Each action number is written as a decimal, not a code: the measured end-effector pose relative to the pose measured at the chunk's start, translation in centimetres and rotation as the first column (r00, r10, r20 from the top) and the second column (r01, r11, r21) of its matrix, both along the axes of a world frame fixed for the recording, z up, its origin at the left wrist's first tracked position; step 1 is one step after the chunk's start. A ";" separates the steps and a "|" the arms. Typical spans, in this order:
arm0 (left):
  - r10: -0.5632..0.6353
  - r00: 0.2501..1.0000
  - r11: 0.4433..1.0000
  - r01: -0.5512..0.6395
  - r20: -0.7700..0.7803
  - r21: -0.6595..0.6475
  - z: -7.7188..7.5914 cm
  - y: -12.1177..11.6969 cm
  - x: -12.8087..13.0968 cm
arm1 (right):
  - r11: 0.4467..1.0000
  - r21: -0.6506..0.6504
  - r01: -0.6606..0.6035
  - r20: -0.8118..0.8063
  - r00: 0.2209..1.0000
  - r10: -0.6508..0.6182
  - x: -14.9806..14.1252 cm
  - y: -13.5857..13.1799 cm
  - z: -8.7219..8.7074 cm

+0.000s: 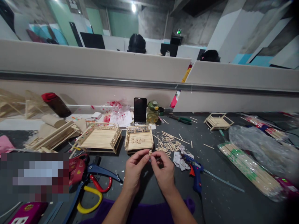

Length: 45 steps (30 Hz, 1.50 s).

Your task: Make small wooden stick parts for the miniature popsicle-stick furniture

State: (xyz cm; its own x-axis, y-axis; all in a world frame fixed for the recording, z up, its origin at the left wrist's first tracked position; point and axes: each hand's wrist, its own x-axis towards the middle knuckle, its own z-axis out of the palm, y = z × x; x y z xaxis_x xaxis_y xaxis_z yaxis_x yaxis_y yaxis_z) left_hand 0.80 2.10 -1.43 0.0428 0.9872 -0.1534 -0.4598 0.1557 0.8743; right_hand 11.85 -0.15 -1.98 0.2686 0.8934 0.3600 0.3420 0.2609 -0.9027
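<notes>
- The left hand point(135, 165) has its thumb and forefinger pressed together at the tips, pinching a small wooden piece point(150, 153).
- The right hand point(163, 165) pinches the same piece from the right side, also with thumb and forefinger.
- This piece is between the two hands, on the near side of a small wooden tray point(143, 147), on which several tiny pieces lie.
- To the left of this tray stands a larger wooden frame point(100, 138) with slats.
- To the right is a loose pile of cut sticks point(171, 145); nearer, a blue glue gun point(197, 175) lies beside crumpled paper point(179, 161).
- On the far side, a phone point(140, 109) stands upright next to a greenish bottle point(152, 115).
- At near left, there is a yellow handle point(99, 196).
</notes>
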 end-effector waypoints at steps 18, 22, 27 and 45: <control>-0.049 0.960 0.980 0.100 0.275 -0.173 0.0 0.2 0.3 | 1.000 -0.001 -0.012 0.041 0.999 0.012 -0.3 -0.3 0.1; -0.073 0.955 0.975 0.128 0.286 -0.181 -0.1 0.3 0.4 | 0.997 -0.056 -0.055 -0.116 0.992 0.048 -0.3 -0.3 -0.1; -0.070 0.958 0.979 0.120 0.280 -0.164 -0.4 0.2 0.4 | 0.995 -0.092 -0.042 -0.159 0.987 0.027 -0.2 0.0 -0.5; -0.046 0.960 0.988 0.084 0.277 -0.130 -0.7 0.5 0.4 | 1.000 0.020 0.012 0.012 1.000 -0.013 0.0 0.1 -0.3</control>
State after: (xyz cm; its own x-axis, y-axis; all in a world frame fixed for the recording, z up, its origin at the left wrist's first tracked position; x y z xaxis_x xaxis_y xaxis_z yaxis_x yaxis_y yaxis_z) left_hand 1.18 2.63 -2.17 0.1655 0.9507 -0.2622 -0.6620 0.3041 0.6850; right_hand 11.84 -0.05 -2.33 0.2751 0.8826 0.3813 0.3564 0.2747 -0.8930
